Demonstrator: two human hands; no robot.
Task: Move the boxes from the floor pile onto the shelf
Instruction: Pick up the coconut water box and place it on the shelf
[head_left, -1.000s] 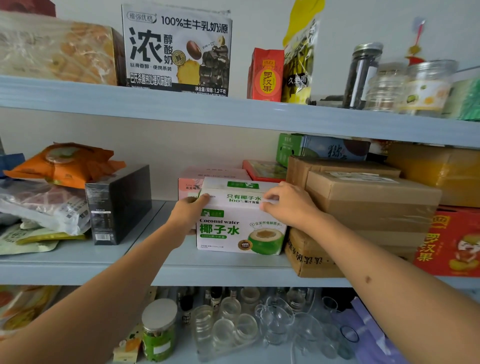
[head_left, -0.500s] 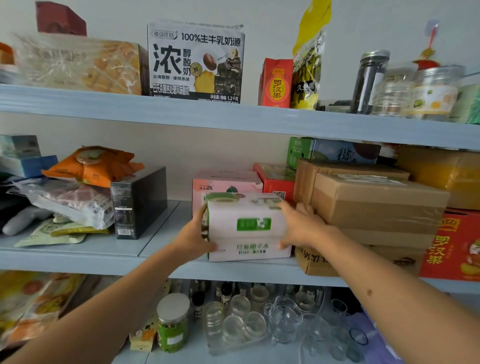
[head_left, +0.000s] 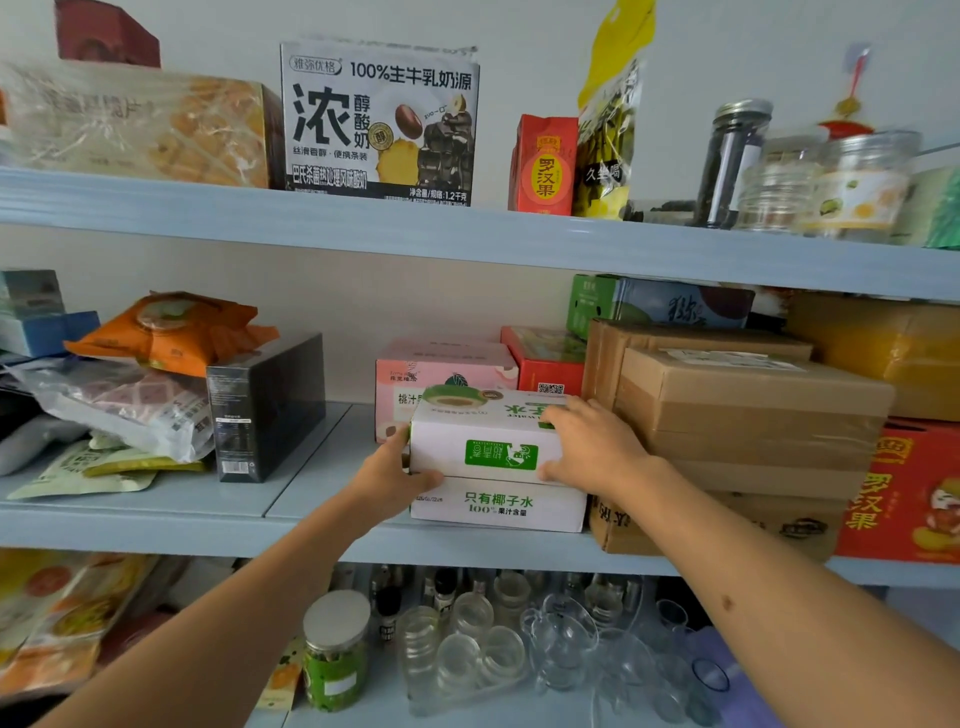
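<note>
The middle shelf (head_left: 156, 525) is serving as the reference; all positions are given against it. At its far left end, an orange snack bag (head_left: 171, 327) is lying on top of a heap of plastic-wrapped packets (head_left: 119, 405). Just to the right of that heap, a black box (head_left: 265, 405) is standing upright on the shelf.

Further right, near the shelf's front edge, the left hand (head_left: 389, 480) is gripping the lower left corner of the white coconut water box (head_left: 493, 462), thumb on the front face. The box is sitting on the middle shelf, tipped so that its printed face with the round green picture is pointing upward. Directly behind it a pink box (head_left: 441, 374) is standing, with a red box (head_left: 545, 358) beside that.

The right hand (head_left: 592, 447) is pressing over the box's upper right corner, fingers spread on top. The box's right side is sitting just beside a stack of brown cardboard cartons (head_left: 748, 415); whether it is touching cannot be told. At the shelf's right end a red carton (head_left: 904, 493) is standing.
</note>
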